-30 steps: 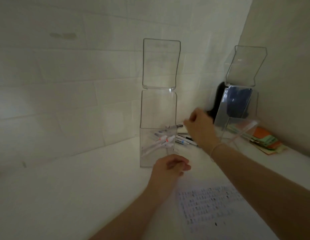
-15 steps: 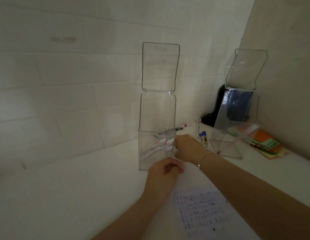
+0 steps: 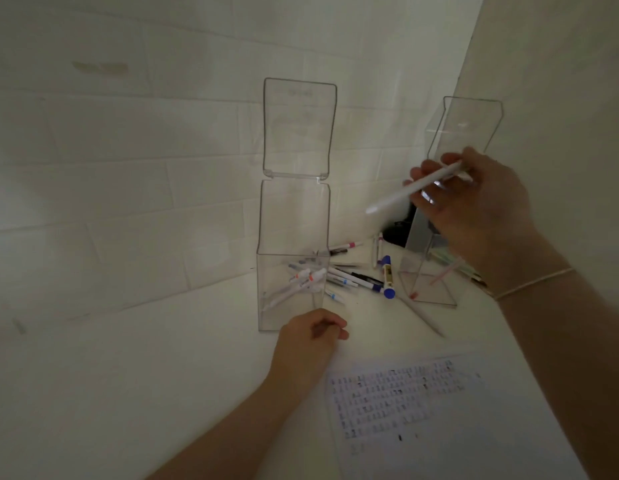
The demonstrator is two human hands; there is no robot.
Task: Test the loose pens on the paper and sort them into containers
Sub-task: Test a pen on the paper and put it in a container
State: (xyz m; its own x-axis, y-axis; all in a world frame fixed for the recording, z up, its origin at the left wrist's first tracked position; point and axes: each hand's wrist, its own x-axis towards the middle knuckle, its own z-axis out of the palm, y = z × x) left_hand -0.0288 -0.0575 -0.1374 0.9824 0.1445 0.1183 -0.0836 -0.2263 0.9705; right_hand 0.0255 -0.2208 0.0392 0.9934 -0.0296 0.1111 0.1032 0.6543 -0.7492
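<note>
Overhead, the right hand (image 3: 474, 206) is pinching a white pen (image 3: 413, 187) in the air, tip slanting down-left, above the loose pens (image 3: 356, 277) lying near the surface's (image 3: 128, 393) back edge. The left hand (image 3: 310, 341) is resting on the surface with fingers loosely curled, holding nothing, just beside the left box (image 3: 290, 292), which is holding several pens. The right box (image 3: 427, 282), near the back right corner, is holding a pinkish stick. The paper (image 3: 422, 410) at the front edge is showing rows of small marks, too blurred to read. Any labels on the pens are unreadable.
</note>
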